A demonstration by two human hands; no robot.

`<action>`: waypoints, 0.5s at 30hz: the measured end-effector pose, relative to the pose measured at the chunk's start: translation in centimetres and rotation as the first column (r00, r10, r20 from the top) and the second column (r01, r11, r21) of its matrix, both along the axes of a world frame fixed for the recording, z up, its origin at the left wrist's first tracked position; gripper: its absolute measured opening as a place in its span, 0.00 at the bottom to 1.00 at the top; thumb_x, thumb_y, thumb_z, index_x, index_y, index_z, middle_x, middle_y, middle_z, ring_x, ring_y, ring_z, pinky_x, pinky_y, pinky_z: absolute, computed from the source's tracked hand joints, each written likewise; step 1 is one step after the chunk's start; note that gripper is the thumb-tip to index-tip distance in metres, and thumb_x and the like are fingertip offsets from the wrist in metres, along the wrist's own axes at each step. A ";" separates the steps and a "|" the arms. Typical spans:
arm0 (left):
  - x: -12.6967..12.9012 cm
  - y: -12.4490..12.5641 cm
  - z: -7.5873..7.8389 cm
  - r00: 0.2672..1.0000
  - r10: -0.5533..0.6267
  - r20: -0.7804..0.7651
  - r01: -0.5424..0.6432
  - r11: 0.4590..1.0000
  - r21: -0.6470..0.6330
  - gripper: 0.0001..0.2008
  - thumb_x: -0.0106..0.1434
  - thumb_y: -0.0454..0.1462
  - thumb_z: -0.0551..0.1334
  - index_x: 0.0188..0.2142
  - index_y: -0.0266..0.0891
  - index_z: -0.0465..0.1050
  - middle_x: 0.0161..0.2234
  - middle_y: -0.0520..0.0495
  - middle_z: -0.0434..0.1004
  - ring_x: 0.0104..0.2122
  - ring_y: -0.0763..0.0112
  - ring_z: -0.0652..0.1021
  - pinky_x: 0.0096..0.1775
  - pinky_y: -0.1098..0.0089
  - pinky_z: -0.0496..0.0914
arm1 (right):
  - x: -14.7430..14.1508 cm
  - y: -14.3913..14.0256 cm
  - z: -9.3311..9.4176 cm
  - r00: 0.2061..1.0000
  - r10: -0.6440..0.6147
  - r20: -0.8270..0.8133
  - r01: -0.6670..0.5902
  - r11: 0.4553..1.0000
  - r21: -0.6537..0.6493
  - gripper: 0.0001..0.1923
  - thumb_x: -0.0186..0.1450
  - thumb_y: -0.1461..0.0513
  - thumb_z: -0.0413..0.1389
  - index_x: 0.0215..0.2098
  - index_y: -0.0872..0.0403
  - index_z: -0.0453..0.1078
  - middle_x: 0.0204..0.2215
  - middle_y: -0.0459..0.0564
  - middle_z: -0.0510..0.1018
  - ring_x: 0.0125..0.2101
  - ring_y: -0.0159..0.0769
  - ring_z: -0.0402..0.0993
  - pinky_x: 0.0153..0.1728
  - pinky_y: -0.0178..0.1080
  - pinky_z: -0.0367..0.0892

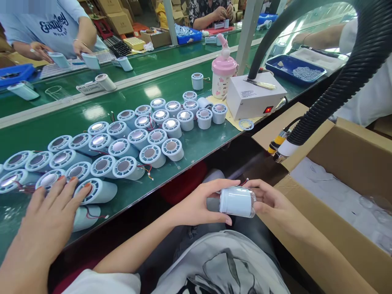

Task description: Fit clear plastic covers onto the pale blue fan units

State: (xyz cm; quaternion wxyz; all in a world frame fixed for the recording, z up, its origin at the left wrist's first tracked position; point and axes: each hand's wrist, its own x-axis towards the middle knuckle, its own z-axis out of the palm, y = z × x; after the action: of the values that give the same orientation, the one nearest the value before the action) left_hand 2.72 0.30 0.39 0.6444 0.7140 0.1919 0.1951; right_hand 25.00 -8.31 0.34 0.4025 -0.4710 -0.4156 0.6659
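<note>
Pale-blue cylinder [237, 201] with clear cover, on its side above lap, off bench. Left hand [200, 203] curved closed round its grey end; right hand [274, 202] half-curled, fingers holding clear end. Open carton [364, 151] beside right forearm. Co-worker's hand [53, 210], fingers spread, over similar cylinders [130, 168] crowding green bench [199, 143]. White box [255, 96] farther off, pink-lidded bottle [221, 81] just beside.
</note>
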 end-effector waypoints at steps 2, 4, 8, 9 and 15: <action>0.0 0.0 0.1 1.000 -0.003 0.006 0.003 1.000 0.013 0.41 0.49 0.35 0.73 0.61 0.50 0.62 0.59 0.43 0.67 0.57 0.56 0.70 0.54 0.61 0.70 | -0.1 0.1 0.0 1.000 -0.006 -0.027 0.006 1.000 -0.021 0.22 0.62 0.48 0.61 0.47 0.49 0.64 0.37 0.47 0.75 0.35 0.33 0.73 0.34 0.33 0.71; 0.0 0.0 0.2 1.000 -0.005 0.002 0.005 1.000 0.027 0.40 0.50 0.35 0.73 0.61 0.49 0.62 0.59 0.42 0.67 0.57 0.56 0.70 0.54 0.60 0.70 | -0.2 0.1 -0.1 0.998 -0.017 -0.059 0.015 0.999 -0.038 0.22 0.62 0.47 0.60 0.46 0.50 0.64 0.34 0.45 0.75 0.31 0.30 0.73 0.32 0.32 0.72; 0.1 -0.1 0.3 1.000 0.003 -0.012 -0.003 0.998 0.061 0.38 0.51 0.35 0.72 0.61 0.48 0.63 0.60 0.41 0.67 0.58 0.55 0.69 0.55 0.59 0.69 | -0.4 0.0 -0.6 0.994 -0.049 -0.097 0.038 0.993 -0.112 0.23 0.62 0.45 0.59 0.45 0.52 0.63 0.30 0.44 0.75 0.27 0.31 0.75 0.30 0.35 0.75; 0.1 -0.1 0.4 1.000 0.006 -0.011 -0.005 0.998 0.067 0.38 0.51 0.35 0.72 0.60 0.48 0.63 0.60 0.42 0.67 0.59 0.55 0.68 0.55 0.59 0.69 | -0.4 0.0 -0.7 0.994 -0.055 -0.100 0.041 0.990 -0.134 0.24 0.62 0.45 0.59 0.44 0.53 0.63 0.29 0.45 0.76 0.27 0.32 0.75 0.29 0.35 0.75; 0.0 -0.1 0.3 1.000 -0.008 -0.005 0.008 0.997 0.072 0.38 0.51 0.36 0.72 0.60 0.47 0.63 0.59 0.41 0.67 0.59 0.54 0.68 0.55 0.58 0.69 | -1.2 0.0 -0.8 0.983 -0.075 -0.165 0.036 0.973 -0.226 0.25 0.62 0.41 0.55 0.37 0.55 0.64 0.21 0.45 0.76 0.19 0.31 0.75 0.18 0.28 0.70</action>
State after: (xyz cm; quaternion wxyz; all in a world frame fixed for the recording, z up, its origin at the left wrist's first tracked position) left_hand 2.76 0.21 0.68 0.6187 0.7378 0.1836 0.1976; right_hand 23.78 -8.27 -0.50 0.4004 -0.4650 -0.2885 0.7350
